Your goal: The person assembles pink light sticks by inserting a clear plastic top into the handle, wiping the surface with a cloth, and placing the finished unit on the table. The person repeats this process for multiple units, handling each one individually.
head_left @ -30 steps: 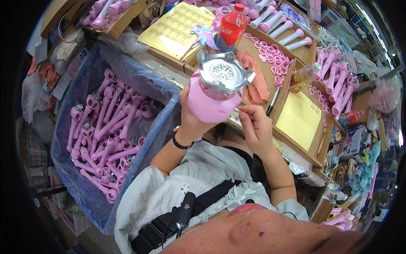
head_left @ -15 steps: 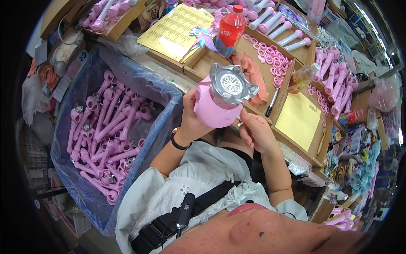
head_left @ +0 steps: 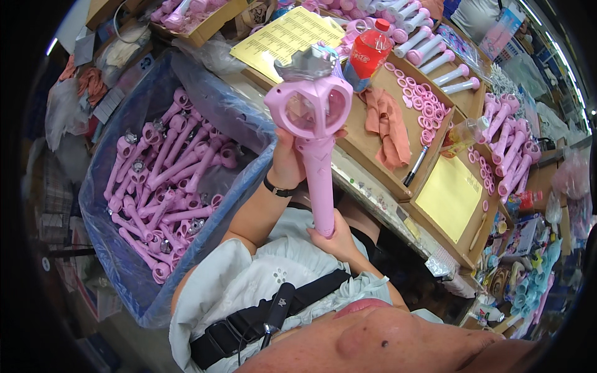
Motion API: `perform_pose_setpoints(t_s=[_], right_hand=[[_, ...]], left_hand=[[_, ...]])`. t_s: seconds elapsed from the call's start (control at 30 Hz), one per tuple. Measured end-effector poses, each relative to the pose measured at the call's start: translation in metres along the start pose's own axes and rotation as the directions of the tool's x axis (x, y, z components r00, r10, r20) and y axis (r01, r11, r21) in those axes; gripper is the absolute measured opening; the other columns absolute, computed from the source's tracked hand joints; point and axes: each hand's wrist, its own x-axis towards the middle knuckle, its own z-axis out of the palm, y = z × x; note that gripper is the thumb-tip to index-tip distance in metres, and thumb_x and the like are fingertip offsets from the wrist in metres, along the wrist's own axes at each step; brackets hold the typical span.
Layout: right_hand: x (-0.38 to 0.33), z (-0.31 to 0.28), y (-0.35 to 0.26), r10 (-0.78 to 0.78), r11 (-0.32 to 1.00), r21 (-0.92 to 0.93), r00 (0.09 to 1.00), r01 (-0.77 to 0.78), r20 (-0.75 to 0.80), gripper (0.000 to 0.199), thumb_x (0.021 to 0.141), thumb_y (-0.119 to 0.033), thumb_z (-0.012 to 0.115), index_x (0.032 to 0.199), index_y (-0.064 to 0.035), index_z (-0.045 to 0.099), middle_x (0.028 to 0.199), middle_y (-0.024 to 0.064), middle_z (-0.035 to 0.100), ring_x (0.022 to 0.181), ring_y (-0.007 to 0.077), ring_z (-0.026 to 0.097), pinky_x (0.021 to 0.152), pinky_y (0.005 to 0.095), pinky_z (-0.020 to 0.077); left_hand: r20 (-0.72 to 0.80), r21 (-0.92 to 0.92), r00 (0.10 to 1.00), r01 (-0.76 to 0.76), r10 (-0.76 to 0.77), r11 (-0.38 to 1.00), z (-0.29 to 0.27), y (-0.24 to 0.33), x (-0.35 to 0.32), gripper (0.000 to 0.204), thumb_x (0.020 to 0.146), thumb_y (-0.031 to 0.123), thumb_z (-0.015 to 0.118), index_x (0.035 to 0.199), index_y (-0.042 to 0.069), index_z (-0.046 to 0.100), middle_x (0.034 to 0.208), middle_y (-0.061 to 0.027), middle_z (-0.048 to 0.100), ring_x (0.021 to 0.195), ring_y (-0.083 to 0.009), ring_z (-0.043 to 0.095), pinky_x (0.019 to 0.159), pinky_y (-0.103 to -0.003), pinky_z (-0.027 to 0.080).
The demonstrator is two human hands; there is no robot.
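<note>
Wand: pink toy wand [head_left: 316,140] with a silver crown top stood upright at the upper middle of the frame, raised above your lap.
Left hand: your left hand [head_left: 287,163] was clenched around the wand just under its round head.
Right hand: your right hand [head_left: 336,235] gripped the bottom of the handle.
Bin: blue plastic-lined bin [head_left: 118,261] at the left held many more pink wands [head_left: 163,186].
Table: wooden trays [head_left: 373,158] at the upper right carried pink rings [head_left: 424,109], an orange cloth [head_left: 387,123] and a red bottle [head_left: 367,53].
</note>
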Motion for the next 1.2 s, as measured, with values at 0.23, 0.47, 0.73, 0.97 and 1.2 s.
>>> perform_pose_setpoints(t_s=[0.23,0.47,0.73,0.97,1.2], right_hand=[[0.003,0.002,0.002,-0.08,0.993,-0.107,0.968,0.055,-0.237,0.042,0.074,-0.019,0.071,0.106,-0.0005,0.051,0.091,0.0123,0.056,0.082,0.0214,0.056,0.073,0.0327,0.0455],[0.0,0.002,0.006,-0.092,0.995,-0.054,0.964,0.081,-0.25,0.041,0.075,-0.018,0.07,0.106,-0.0005,0.051,0.09,0.0113,0.056,0.081,0.0196,0.055,0.072,0.0317,0.0453],[0.001,0.003,0.01,-0.048,0.999,-0.005,0.975,0.049,-0.219,0.04,0.075,-0.018,0.07,0.106,-0.0004,0.051,0.089,0.0101,0.056,0.079,0.0169,0.054,0.071,0.0306,0.045],[-0.002,0.0,0.013,0.02,0.999,-0.04,0.991,-0.026,-0.131,0.046,0.075,-0.015,0.072,0.112,-0.0014,0.048,0.09,0.0039,0.055,0.08,0.0113,0.052,0.072,0.0273,0.0443],[0.0,0.002,0.014,-0.064,0.997,-0.048,0.982,0.056,-0.178,0.047,0.076,-0.016,0.072,0.113,-0.001,0.048,0.092,0.0048,0.056,0.083,0.0116,0.052,0.074,0.0271,0.0443]], left_hand=[[0.13,0.142,0.936,0.308,-0.326,0.941,-0.003,-0.02,-0.019,0.056,0.086,0.026,0.063,0.129,0.011,0.029,0.104,-0.0135,0.058,0.078,-0.0195,0.061,0.071,-0.033,0.051],[0.058,-0.012,0.902,0.429,-0.428,0.903,-0.003,-0.032,-0.033,0.051,0.082,0.011,0.06,0.125,0.01,0.032,0.092,-0.0098,0.055,0.067,-0.017,0.057,0.06,-0.03,0.049],[0.044,0.0,0.901,0.432,-0.431,0.902,-0.005,-0.031,-0.034,0.052,0.082,0.01,0.058,0.126,0.011,0.031,0.091,-0.009,0.055,0.068,-0.0172,0.057,0.059,-0.03,0.049],[0.06,-0.062,0.986,0.158,-0.155,0.985,-0.005,-0.022,-0.009,0.064,0.09,0.057,0.044,0.124,0.004,0.046,0.099,-0.0125,0.059,0.073,-0.0212,0.059,0.065,-0.034,0.049],[-0.032,0.05,0.97,0.243,-0.242,0.969,-0.005,-0.021,-0.004,0.064,0.087,0.06,0.046,0.115,0.003,0.052,0.103,-0.0138,0.061,0.079,-0.0213,0.061,0.073,-0.035,0.051]])
